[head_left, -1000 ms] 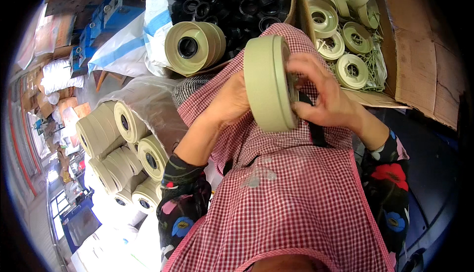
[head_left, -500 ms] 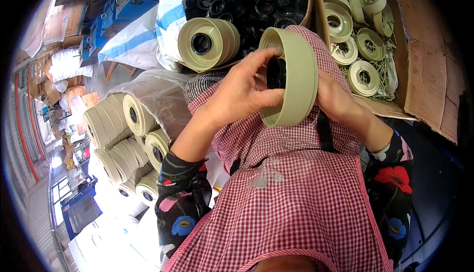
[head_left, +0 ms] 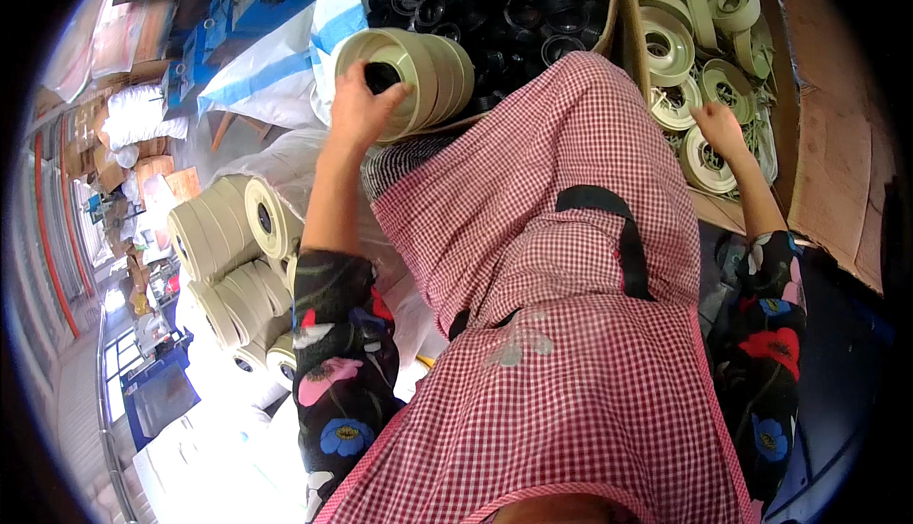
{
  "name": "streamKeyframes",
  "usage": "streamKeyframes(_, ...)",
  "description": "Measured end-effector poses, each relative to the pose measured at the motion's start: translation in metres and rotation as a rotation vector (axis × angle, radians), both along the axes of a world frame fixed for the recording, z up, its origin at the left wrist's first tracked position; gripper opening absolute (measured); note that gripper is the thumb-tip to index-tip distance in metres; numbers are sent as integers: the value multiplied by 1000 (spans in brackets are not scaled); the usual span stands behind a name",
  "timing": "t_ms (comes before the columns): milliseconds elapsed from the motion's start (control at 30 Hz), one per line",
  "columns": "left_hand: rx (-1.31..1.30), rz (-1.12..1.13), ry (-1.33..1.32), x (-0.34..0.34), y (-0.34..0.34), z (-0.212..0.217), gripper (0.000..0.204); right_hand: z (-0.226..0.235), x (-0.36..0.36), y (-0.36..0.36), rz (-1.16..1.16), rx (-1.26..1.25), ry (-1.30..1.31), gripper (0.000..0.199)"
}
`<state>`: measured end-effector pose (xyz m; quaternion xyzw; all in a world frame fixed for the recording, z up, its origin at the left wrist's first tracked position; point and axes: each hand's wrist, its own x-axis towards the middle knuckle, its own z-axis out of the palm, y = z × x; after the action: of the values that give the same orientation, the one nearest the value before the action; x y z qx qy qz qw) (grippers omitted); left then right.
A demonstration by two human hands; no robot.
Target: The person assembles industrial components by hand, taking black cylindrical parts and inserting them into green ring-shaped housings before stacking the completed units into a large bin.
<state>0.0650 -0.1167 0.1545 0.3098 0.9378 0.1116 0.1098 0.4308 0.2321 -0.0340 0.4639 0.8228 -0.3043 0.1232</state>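
My left hand (head_left: 361, 115) is closed on the rim of a pale green round housing (head_left: 403, 60) with a black ring (head_left: 381, 78) inside it. That housing sits at the near end of a row of similar ones, lying sideways on the edge of the box of black parts. Over the cardboard box at the right, my right hand (head_left: 722, 132) has its fingers curled beside a pale green flanged ring (head_left: 707, 164). What those fingers hold, if anything, is hidden.
Many black rings (head_left: 485, 10) fill the box ahead. More pale green parts (head_left: 730, 1) lie in the right cardboard box (head_left: 837, 144). At my left, stacked housings (head_left: 211, 229) rest by clear plastic. A white and blue sack (head_left: 262, 58) stands behind them.
The housing held in front of my lap has gone to the row at the left, with my left hand still on it. My right hand has moved right to the box of green parts.
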Motion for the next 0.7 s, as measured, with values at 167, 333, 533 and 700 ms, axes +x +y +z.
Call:
streamKeyframes(167,41,-2,32,-11,-15,-21,68,-63,61,-12,348,-211,-475,66)
streamKeyframes(333,309,-262,325,40,49,4,31,-40,42,-30,353,-196,-685,86)
streamKeyframes(533,217,-583,-90,76,123,-84,21,-27,40,-33,213,-88,-398,79)
streamKeyframes(700,-50,-599,-83,71,150,-132,27,6,53,-12,-162,-327,47,55)
